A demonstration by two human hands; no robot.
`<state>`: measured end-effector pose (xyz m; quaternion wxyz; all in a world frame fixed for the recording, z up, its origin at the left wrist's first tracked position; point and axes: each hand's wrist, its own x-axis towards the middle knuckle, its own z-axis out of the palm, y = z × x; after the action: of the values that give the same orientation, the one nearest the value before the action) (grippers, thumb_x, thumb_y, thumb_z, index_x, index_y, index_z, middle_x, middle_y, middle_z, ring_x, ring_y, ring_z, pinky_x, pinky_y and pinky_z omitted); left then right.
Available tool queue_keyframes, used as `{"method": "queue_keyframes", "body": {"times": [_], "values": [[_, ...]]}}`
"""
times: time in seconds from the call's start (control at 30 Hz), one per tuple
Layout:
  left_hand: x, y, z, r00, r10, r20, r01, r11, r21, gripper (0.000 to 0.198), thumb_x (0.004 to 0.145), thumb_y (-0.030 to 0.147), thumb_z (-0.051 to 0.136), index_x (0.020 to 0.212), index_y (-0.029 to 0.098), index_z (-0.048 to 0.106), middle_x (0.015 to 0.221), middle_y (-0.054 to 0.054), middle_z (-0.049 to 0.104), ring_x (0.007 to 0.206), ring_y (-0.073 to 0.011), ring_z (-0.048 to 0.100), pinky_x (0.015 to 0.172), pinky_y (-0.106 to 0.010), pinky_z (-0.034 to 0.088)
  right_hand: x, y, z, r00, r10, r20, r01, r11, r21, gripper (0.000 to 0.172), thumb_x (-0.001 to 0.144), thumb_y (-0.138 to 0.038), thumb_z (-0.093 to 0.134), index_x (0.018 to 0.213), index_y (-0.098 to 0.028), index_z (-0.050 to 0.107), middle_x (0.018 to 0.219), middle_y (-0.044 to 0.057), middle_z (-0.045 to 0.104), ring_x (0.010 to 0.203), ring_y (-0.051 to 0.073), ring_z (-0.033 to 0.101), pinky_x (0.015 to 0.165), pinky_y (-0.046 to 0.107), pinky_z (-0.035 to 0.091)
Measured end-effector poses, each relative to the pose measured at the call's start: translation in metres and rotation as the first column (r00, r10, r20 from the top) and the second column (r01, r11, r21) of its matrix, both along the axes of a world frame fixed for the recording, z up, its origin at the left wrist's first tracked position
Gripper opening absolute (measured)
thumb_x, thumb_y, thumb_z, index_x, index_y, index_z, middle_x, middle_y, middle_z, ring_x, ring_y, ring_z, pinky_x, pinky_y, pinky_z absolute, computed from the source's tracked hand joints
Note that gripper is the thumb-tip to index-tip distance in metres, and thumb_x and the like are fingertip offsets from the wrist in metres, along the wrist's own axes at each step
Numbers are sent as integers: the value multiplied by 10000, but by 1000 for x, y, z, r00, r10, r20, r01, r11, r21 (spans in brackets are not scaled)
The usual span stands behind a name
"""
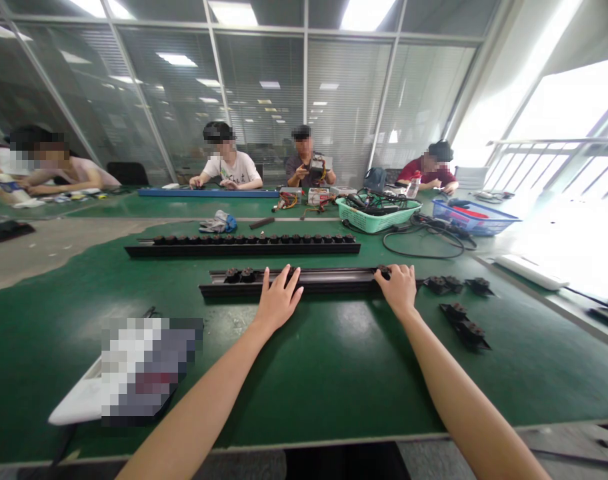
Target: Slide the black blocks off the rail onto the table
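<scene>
A long black metal channel (334,279) lies crosswise on the table in front of me. Two small black round-topped parts (240,274) sit in its left stretch. My left hand (278,303) rests over the channel's middle with fingers spread, partly covering another dark part beneath the fingertips. At the channel's right end, my right hand (400,288) pinches a small black part (383,270) between thumb and fingers. More of these parts (444,285) lie on the table right of that hand, with a joined pair (465,325) closer to me.
Behind lies a second black channel (244,249) filled with a row of similar parts. Farther back are a green basket (379,220) of cables, a blue basket (477,217) and a crumpled cloth (218,221). A blurred-out white and dark object (134,373) lies front left. Several people sit opposite.
</scene>
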<state>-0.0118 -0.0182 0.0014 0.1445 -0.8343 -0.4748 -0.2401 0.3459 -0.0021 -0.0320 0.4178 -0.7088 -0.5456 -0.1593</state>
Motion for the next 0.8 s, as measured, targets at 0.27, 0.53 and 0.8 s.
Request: {"method": "queue_keyframes", "body": {"times": [0.27,0.53,0.8], "values": [[0,0,0,1000,-6,3,6,1000,-9,560,1118,414,311,1596,170,469,1622,-201,481,1411,-301,580,1316,-625,126,1,-2,2,999,-12,-32,11,1000,-9,335,863,-466,615,941,-156,713,1004,180,685,1128,355,595,1212,607,334],[0,0,1,1000,3,-2,-3,1000,-17,557,1116,413,330,1601,176,465,1631,-195,471,1402,-303,590,1320,-621,123,1,-3,3,991,-28,-134,24,999,-29,311,851,-510,640,885,-201,658,990,145,669,1127,340,578,1198,575,350],[0,0,0,1000,3,2,-3,1000,-10,554,1116,416,331,1599,183,473,1627,-186,480,1403,-309,589,1322,-617,122,3,-4,5,986,-63,-156,55,997,-53,296,826,-484,644,893,-196,651,1038,166,672,1159,354,564,1211,544,330]]}}
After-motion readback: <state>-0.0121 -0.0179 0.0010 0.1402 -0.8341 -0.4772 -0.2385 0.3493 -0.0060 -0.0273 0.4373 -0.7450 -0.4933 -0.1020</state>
